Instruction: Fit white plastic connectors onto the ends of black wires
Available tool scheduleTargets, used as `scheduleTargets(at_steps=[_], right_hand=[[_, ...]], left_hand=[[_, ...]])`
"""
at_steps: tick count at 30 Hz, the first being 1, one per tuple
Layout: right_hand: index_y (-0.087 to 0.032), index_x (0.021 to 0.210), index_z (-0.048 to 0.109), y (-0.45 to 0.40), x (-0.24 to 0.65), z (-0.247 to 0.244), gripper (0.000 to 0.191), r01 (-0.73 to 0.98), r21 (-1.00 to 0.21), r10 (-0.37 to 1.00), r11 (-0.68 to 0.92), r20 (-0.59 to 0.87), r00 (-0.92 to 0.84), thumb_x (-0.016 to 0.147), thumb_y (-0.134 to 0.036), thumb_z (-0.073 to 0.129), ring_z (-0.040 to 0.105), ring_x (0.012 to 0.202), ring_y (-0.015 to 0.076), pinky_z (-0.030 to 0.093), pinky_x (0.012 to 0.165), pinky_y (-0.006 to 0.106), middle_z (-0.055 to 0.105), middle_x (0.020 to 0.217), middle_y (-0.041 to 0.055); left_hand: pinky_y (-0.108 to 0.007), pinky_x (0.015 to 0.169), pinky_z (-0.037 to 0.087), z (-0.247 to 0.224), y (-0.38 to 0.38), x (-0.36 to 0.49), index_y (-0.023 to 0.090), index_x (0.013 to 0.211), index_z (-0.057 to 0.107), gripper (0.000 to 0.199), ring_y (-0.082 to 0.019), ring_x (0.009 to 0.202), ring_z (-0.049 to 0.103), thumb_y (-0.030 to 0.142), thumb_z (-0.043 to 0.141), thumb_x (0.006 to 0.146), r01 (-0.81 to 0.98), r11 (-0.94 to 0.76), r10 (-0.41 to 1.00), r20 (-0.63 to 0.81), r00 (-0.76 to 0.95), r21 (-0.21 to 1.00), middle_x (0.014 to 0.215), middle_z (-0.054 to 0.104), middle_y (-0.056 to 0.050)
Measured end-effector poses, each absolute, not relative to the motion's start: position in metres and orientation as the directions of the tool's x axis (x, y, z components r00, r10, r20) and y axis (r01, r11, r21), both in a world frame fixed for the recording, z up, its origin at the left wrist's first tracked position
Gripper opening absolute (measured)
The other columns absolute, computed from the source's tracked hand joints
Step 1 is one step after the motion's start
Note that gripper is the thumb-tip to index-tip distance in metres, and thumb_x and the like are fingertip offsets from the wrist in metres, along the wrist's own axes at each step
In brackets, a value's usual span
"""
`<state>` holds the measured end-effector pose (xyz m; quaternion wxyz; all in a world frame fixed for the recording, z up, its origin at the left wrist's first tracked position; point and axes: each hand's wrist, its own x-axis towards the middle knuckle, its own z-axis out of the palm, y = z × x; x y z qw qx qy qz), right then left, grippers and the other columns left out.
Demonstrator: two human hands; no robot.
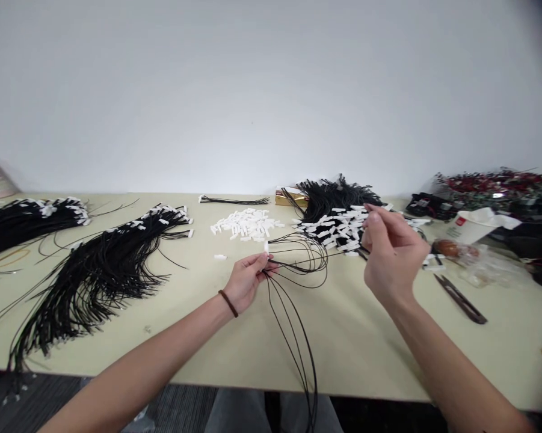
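My left hand (pixel 248 278), with a brown band at the wrist, pinches a white plastic connector (pixel 266 246) together with its black wires. Some of these wires curl into a loop (pixel 318 255) to the right of the fingers, and others (pixel 300 337) hang down over the table's front edge. To the right, my right hand (pixel 394 249) is raised with thumb and fingers closed. One thin black wire stretches from the left hand to its lower fingers; its end is hidden there. A heap of loose white connectors (pixel 248 224) lies just beyond my left hand.
Black wire bundles with white connectors (pixel 112 258) cover the table's left side. Another wire pile (pixel 338 201) stands behind my right hand. Tweezers (pixel 460 299), a paper cup (pixel 471 225) and a clear plastic bag (pixel 491 264) are at right. A wall closes off the back.
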<state>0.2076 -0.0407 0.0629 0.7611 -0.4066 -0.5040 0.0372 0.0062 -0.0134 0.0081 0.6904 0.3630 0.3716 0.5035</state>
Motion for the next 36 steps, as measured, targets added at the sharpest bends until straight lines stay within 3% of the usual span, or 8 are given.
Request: scheduleTargets(at_steps=[3, 5, 8, 36], right_hand=[[-0.020, 0.079, 0.066, -0.046, 0.202, 0.058, 0.006, 0.629, -0.410, 0.380, 0.661, 0.905, 0.190, 0.077, -0.019, 0.061, 0.045, 0.056, 0.0088, 0.034, 0.049, 0.023, 0.057, 0.065, 0.0000], [-0.019, 0.074, 0.064, -0.049, 0.191, 0.051, 0.006, 0.653, -0.287, 0.391, 0.701, 0.920, -0.016, 0.076, -0.014, 0.061, 0.043, 0.054, 0.0089, 0.034, 0.049, 0.024, 0.054, 0.057, -0.0012], [-0.017, 0.072, 0.061, -0.052, 0.175, 0.041, 0.007, 0.664, -0.217, 0.394, 0.716, 0.910, -0.128, 0.077, -0.012, 0.060, 0.041, 0.054, 0.0097, 0.035, 0.053, 0.025, 0.050, 0.054, -0.0015], [-0.018, 0.068, 0.054, -0.052, 0.164, 0.033, 0.012, 0.680, -0.239, 0.397, 0.693, 0.914, -0.083, 0.078, -0.012, 0.057, 0.036, 0.052, 0.0089, 0.032, 0.056, 0.027, 0.043, 0.053, -0.0039]], left_hand=[[-0.023, 0.062, 0.041, 0.008, -0.013, 0.006, 0.008, 0.074, 0.065, 0.022, -0.012, 0.063, 0.058, 0.027, 0.071, 0.066, -0.438, 0.225, 0.965, -0.139, 0.221, 0.870, 0.064, 0.065, -0.007], [-0.022, 0.061, 0.040, 0.009, -0.013, 0.006, 0.008, 0.074, 0.065, 0.022, -0.011, 0.063, 0.057, 0.027, 0.071, 0.065, -0.455, 0.222, 0.965, -0.127, 0.229, 0.862, 0.063, 0.064, -0.006], [-0.022, 0.062, 0.040, 0.011, -0.014, 0.006, 0.009, 0.075, 0.065, 0.023, -0.011, 0.063, 0.056, 0.028, 0.072, 0.065, -0.479, 0.219, 0.961, -0.103, 0.257, 0.850, 0.063, 0.064, -0.005], [-0.024, 0.065, 0.040, 0.013, -0.018, 0.007, 0.011, 0.075, 0.064, 0.023, -0.012, 0.065, 0.056, 0.032, 0.069, 0.069, -0.492, 0.161, 0.934, 0.029, 0.356, 0.856, 0.065, 0.062, -0.005]])
